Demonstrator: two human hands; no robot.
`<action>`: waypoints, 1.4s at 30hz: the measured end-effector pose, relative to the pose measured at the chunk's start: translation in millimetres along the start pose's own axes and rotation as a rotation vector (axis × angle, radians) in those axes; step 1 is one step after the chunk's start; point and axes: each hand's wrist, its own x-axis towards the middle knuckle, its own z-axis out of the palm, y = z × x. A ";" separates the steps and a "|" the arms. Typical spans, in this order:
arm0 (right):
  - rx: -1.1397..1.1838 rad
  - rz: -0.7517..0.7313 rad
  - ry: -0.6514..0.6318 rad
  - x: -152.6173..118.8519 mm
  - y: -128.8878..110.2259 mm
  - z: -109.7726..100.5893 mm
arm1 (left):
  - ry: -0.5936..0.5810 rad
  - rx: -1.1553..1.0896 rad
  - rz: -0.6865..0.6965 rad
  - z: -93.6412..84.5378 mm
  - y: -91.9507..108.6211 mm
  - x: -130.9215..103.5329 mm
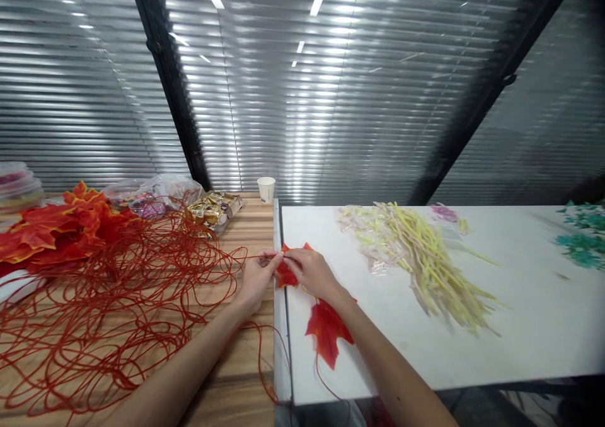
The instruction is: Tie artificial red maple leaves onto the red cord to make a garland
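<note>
My left hand (258,279) pinches a thin red cord between thumb and fingertips, above the seam between the two tabletops. Close against it, my right hand (314,273) is closed too, its fingertips on the same cord at the top of a red artificial maple leaf (287,277). That leaf is partly hidden beneath my fingers. A second red maple leaf (326,329) lies on the white table under my right forearm, with cord trailing from it past the front edge. The big loose tangle of red cord (155,301) spreads over the wooden table to the left.
A pile of red-orange leaves (70,228) lies at far left. Behind the tangle are plastic bags (161,191), gold packets (215,210) and a paper cup (266,189). On the white table (378,339) lie yellow stems (435,263) and green foliage (586,235).
</note>
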 end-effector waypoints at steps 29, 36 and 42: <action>0.352 0.134 0.071 5.0 3.4 -6.7 | -0.114 0.168 0.172 -3.2 -17.7 6.7; 0.495 0.209 0.102 5.8 7.5 -7.2 | -0.129 0.020 0.041 1.5 -3.9 1.5; 0.521 0.243 0.175 6.3 11.5 -7.2 | -0.214 0.006 -0.036 2.5 1.0 -2.3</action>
